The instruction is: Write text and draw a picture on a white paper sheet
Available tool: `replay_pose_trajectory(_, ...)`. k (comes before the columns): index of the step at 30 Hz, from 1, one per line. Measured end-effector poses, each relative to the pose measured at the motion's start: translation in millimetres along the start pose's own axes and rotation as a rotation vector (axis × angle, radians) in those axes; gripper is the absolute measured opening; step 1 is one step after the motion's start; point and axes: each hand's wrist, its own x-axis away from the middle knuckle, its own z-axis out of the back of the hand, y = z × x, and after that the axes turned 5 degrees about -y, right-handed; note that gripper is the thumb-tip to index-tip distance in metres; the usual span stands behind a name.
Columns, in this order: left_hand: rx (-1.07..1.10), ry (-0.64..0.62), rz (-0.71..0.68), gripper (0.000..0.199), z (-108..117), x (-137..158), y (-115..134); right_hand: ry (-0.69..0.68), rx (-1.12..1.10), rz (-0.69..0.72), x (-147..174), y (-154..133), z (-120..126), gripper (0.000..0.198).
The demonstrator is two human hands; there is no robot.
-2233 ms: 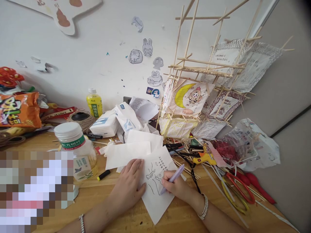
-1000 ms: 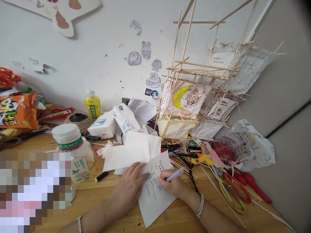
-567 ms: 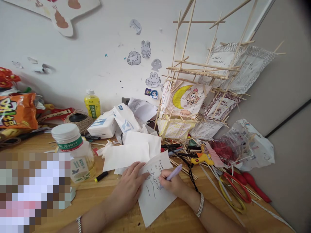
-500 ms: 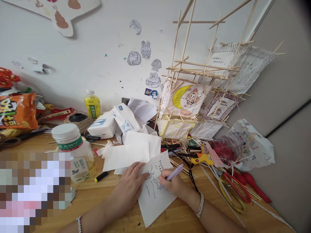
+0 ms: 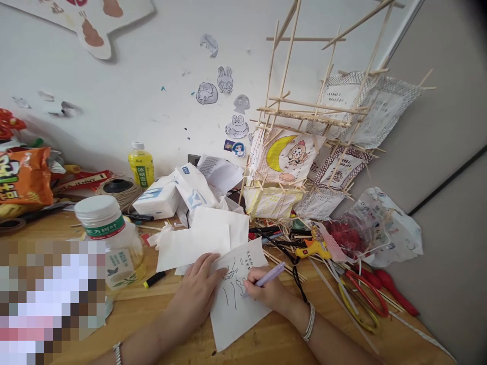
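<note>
A sheet of white paper (image 5: 238, 324) lies at an angle on the wooden table, bearing black line drawings and a few handwritten characters. My right hand (image 5: 266, 289) grips a light purple pen (image 5: 272, 274), its lower end down at the drawn lines. Lying flat across the sheet's left edge, my left hand (image 5: 201, 281) has its fingers stretched out and holds nothing. Just beyond it are loose blank sheets (image 5: 194, 246), partly overlapping one another.
A stick frame (image 5: 312, 109) with drawn paper panels stands at the back right. Scissors (image 5: 365, 299) and a yellow glue gun (image 5: 314, 248) lie right of the paper. To the left are a clear jar (image 5: 124, 253), a black marker (image 5: 155, 279) and tissue packs (image 5: 158, 197).
The whole view has shifted slightly, so most things appear a little further left. My right hand still holds the pen on the sheet, and my left hand stays on the paper.
</note>
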Motion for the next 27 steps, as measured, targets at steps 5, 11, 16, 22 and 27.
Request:
replay_pose_trajectory(5,0.010,0.025,0.025,0.042,-2.4,0.9,-0.4,-0.019,0.009,0.013,0.5,3.5,-1.1,0.029)
replay_pose_trajectory(11,0.011,0.045,0.027,0.035,-2.4,0.3,-0.8,-0.036,0.035,0.018,0.2,4.1,-0.8,0.028)
replay_pose_trajectory(16,0.010,0.032,0.015,0.035,-0.9,0.2,-0.5,-0.018,0.024,0.040,0.3,3.9,-1.1,0.029)
replay_pose_trajectory(22,0.008,0.045,0.028,0.034,-2.7,0.9,-0.7,-0.040,0.038,0.012,1.1,0.8,-0.2,0.030)
replay_pose_trajectory(27,0.000,0.041,0.023,0.034,-3.5,0.7,-1.5,-0.018,0.058,0.022,0.6,0.9,0.2,0.030)
